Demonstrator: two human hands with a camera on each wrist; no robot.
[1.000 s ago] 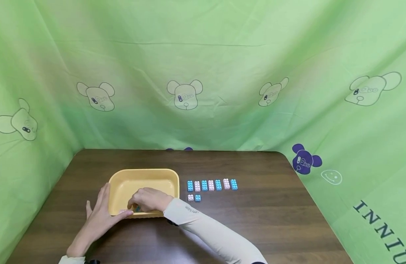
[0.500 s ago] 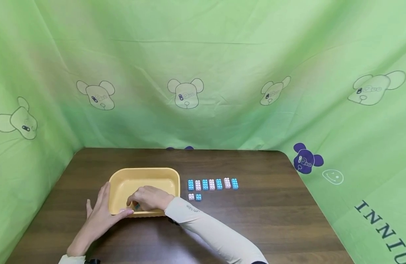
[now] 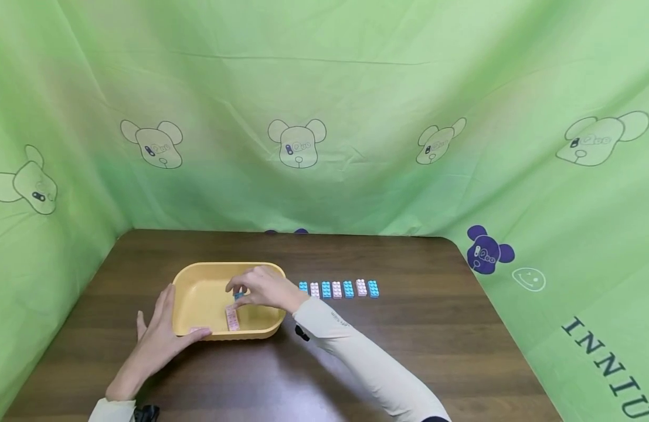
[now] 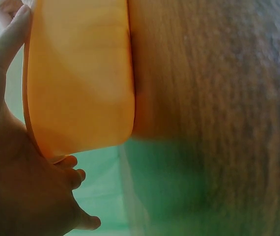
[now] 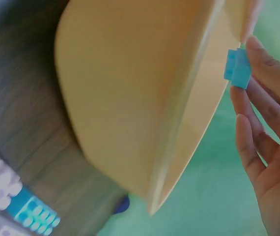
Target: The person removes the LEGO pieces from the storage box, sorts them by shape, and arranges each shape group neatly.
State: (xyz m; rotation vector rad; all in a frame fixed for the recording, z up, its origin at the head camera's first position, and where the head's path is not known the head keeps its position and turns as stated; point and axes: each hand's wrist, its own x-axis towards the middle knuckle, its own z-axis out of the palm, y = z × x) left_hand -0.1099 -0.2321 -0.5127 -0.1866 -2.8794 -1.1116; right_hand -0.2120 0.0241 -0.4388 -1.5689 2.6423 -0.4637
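Note:
A yellow tub (image 3: 197,293) stands on the table, left of centre. At its near-left corner my left hand (image 3: 157,346) holds it, thumb along the near rim and fingers at the left end. My right hand (image 3: 266,287) is over the tub's right half and pinches a small blue toy building brick (image 5: 238,68) between thumb and fingertips. In the head view that brick is partly hidden by the fingers. A pink brick (image 3: 232,319) lies in the tub below the right hand. More pink (image 3: 200,329) shows by the left thumb, mostly hidden behind the near rim.
Right of the tub, a row of alternating blue (image 3: 347,289) and pink bricks (image 3: 361,287) lies on the brown table (image 3: 435,340). The right hand and sleeve (image 3: 324,319) cover the spot just in front of the row's left end. A green curtain (image 3: 356,193) surrounds the table.
My right hand has risen from the tub's near side and moved right, with the blue brick now showing in its fingers. The pink brick beneath has come into view. The left hand stays on the tub.

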